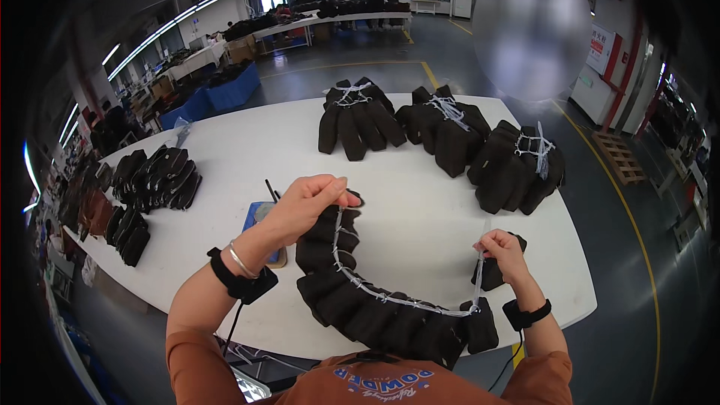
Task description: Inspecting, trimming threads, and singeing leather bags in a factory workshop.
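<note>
A long row of black padded pieces [367, 315] is strung on a whitish plastic strip [397, 298], curving in a U along the near side of the white table. My left hand [319, 196] is closed in a pinch at the strip's left end, above the dark pieces there. At the other end, my right hand [504, 251] pinches the strip between thumb and fingers and holds it up taut. One black piece [491, 274] hangs beside that hand, apart from the row. The fingertips partly hide what each pinch holds.
Three tied bundles of the same pieces, a left one [356, 120], a middle one [450, 135] and a right one [517, 169], stand along the far side of the table. Dark stacks [157, 180] lie at the left. A blue tray [255, 214] sits behind my left forearm.
</note>
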`<action>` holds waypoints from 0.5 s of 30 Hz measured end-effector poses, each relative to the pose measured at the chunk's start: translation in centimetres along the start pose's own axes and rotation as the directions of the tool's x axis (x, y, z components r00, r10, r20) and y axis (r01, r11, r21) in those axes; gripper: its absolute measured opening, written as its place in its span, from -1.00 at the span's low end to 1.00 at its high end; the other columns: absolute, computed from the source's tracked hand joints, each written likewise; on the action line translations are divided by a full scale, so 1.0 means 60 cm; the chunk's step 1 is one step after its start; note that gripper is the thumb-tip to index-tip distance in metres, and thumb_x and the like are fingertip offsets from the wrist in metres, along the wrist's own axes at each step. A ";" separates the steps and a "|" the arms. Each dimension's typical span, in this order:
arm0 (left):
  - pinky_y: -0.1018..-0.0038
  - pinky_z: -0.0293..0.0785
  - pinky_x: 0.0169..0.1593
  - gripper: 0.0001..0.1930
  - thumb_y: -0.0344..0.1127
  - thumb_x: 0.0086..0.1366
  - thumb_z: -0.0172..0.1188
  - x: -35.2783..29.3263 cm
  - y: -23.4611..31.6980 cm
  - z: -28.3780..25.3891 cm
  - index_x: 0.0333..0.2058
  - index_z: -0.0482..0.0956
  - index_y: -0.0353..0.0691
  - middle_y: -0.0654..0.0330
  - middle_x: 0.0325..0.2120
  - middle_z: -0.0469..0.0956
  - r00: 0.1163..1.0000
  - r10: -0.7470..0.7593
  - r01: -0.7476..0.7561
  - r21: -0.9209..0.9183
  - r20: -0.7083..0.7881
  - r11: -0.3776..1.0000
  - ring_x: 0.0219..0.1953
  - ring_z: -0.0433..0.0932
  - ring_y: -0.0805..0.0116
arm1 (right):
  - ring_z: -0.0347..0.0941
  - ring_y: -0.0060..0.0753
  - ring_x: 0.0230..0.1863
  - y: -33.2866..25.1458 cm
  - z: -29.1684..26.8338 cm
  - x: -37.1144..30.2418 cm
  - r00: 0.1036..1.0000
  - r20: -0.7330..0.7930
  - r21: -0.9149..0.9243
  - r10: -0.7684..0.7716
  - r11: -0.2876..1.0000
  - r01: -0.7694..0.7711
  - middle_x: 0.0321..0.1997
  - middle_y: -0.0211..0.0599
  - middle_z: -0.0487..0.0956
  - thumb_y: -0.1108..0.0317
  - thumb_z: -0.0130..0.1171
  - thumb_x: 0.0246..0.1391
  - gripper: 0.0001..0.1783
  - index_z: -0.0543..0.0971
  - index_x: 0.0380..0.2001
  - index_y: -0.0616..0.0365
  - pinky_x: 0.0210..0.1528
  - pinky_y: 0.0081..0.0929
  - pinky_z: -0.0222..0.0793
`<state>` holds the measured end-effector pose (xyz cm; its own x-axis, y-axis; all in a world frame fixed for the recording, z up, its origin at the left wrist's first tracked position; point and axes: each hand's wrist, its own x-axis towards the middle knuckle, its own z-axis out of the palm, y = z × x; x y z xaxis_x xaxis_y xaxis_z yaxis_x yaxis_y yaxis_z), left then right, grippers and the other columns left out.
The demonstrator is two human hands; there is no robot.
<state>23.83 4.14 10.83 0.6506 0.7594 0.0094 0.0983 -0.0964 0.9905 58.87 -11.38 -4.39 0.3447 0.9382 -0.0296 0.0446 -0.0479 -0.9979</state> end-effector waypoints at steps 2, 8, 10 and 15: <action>0.57 0.34 -0.06 -0.64 -0.10 0.37 -0.02 0.030 -0.012 0.010 -0.49 0.52 -0.24 0.31 -0.48 0.51 1.000 0.017 -0.017 -0.009 0.004 1.000 -0.36 0.41 0.61 | 0.38 -0.71 -0.42 -0.015 0.007 0.004 0.998 0.033 0.018 -0.045 0.999 0.044 -0.45 -0.44 0.55 0.32 0.09 0.17 -0.83 0.53 -0.41 0.19 -0.30 -0.73 0.29; 0.55 0.42 -0.13 -0.63 -0.05 0.37 -0.01 0.060 -0.015 0.003 -0.48 0.50 -0.21 0.27 -0.48 0.55 0.998 0.053 -0.055 -0.049 -0.037 0.997 -0.33 0.52 0.51 | 0.41 -0.64 -0.38 -0.058 0.010 0.007 0.987 0.010 0.118 -0.159 0.981 0.157 -0.45 -0.42 0.53 0.33 0.05 0.19 -0.84 0.50 -0.39 0.19 -0.26 -0.64 0.34; 0.53 0.43 -0.14 -0.64 -0.06 0.37 0.00 0.042 0.015 0.005 -0.48 0.50 -0.21 0.29 -0.51 0.52 0.984 0.079 -0.088 -0.046 -0.158 0.995 -0.36 0.52 0.51 | 0.43 -0.62 -0.40 -0.063 -0.019 0.006 0.987 -0.031 0.132 -0.156 0.978 0.159 -0.46 -0.42 0.51 0.32 0.04 0.20 -0.84 0.49 -0.38 0.17 -0.27 -0.60 0.39; 0.51 0.43 -0.26 -0.63 -0.13 0.39 -0.05 -0.090 0.121 -0.009 -0.53 0.41 -0.26 0.22 -0.58 0.46 0.930 0.244 -0.236 0.061 -0.275 0.970 -0.49 0.46 0.47 | 0.42 -0.60 -0.44 -0.057 -0.098 -0.030 0.956 -0.269 0.269 -0.119 0.943 0.193 -0.51 -0.43 0.47 0.30 0.02 0.22 -0.84 0.46 -0.38 0.16 -0.33 -0.57 0.43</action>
<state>20.63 -0.29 18.02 0.4216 0.8599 0.2878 -0.0125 -0.3118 0.9501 63.63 -14.91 -0.58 0.5765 0.8102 0.1063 -0.1435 0.2285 -0.9629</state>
